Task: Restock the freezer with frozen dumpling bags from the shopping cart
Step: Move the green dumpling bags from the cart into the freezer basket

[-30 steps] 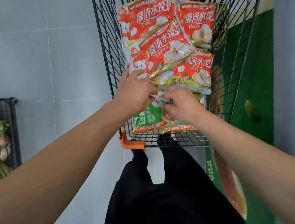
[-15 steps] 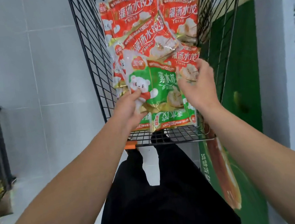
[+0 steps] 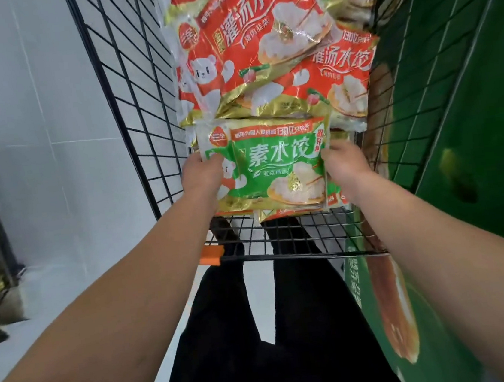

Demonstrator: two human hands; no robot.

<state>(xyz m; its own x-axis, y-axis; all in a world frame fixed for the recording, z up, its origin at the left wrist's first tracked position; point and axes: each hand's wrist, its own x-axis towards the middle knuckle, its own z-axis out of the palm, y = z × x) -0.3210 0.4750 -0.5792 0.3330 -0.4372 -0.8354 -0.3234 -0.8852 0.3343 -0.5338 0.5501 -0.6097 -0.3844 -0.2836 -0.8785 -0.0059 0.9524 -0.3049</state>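
Change: both hands are now gripping the green bag by its side edges; earlier the right hand was at its top corner.
Shopping cart (image 3: 141, 115): holding red dumpling bags (image 3: 246, 43).
Green bag (image 3: 273, 169): sitting above the cart's near end.
Left hand (image 3: 202, 177): pinching the left edge.
Right hand (image 3: 347, 167): pinching the right edge.
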